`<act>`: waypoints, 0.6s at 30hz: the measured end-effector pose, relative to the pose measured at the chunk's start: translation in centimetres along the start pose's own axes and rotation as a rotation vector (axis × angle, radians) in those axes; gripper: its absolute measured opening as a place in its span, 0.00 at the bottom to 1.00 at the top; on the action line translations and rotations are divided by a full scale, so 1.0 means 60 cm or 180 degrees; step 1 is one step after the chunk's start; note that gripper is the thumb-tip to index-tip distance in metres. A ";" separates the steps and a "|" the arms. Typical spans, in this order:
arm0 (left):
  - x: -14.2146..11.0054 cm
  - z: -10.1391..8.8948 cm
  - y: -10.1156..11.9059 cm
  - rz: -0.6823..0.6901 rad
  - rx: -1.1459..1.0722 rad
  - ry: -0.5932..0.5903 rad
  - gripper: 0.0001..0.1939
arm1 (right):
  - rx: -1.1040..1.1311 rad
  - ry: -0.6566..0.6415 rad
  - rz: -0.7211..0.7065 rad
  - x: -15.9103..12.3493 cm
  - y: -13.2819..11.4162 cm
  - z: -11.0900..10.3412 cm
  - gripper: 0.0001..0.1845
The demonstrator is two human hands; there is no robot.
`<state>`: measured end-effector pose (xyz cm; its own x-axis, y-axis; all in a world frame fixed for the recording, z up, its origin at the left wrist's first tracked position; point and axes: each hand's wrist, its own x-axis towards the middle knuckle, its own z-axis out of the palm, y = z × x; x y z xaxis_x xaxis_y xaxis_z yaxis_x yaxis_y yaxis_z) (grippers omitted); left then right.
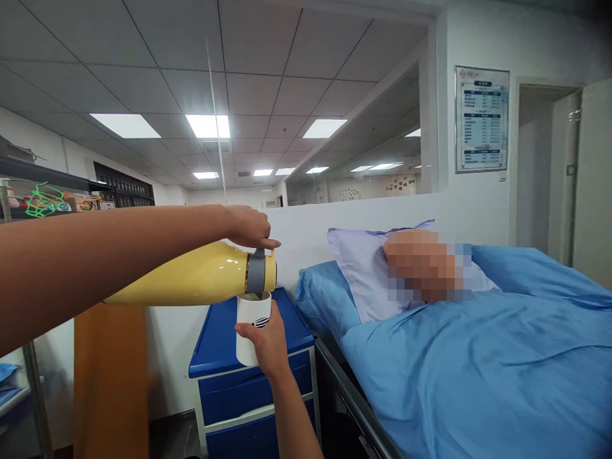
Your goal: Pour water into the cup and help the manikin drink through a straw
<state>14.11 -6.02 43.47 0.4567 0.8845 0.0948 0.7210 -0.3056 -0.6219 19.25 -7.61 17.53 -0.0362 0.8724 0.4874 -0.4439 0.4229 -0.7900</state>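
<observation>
"Where's the light from?"
"Ceiling panels (208,126) across the upper half, burnt out to white. A thin pale streak (213,95) crosses one, left of centre."
"Any glare?"
"Small highlights on the yellow flask (210,275)."
"Sharpness?"
"Fair, though small print on the wall notice (482,120), upper right, is unreadable. Pixelation hides a patch right of centre; the upper-right corner darkens."

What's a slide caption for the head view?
Left hand holds a yellow flask tipped over a white cup in the right hand.
</observation>
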 end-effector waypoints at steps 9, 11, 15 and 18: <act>0.004 -0.021 0.006 0.0057 0.0207 0.0025 0.42 | 0.0087 0.0003 -0.0111 0.001 0.016 -0.010 0.25; 0.007 -0.023 0.012 0.0109 0.0234 0.0013 0.42 | 0.0113 0.0038 -0.0138 0.001 0.014 -0.012 0.26; 0.017 -0.023 0.021 0.0184 0.0221 0.0009 0.43 | 0.0161 0.0051 -0.0111 0.001 0.005 -0.018 0.26; 0.026 -0.022 0.022 0.0218 0.0134 0.0000 0.44 | 0.0116 0.0030 -0.0084 0.000 -0.001 -0.026 0.25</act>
<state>16.46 -5.53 43.80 0.5042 0.8621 0.0510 0.6655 -0.3502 -0.6591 20.67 -7.27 16.98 -0.0157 0.8634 0.5042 -0.4769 0.4368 -0.7628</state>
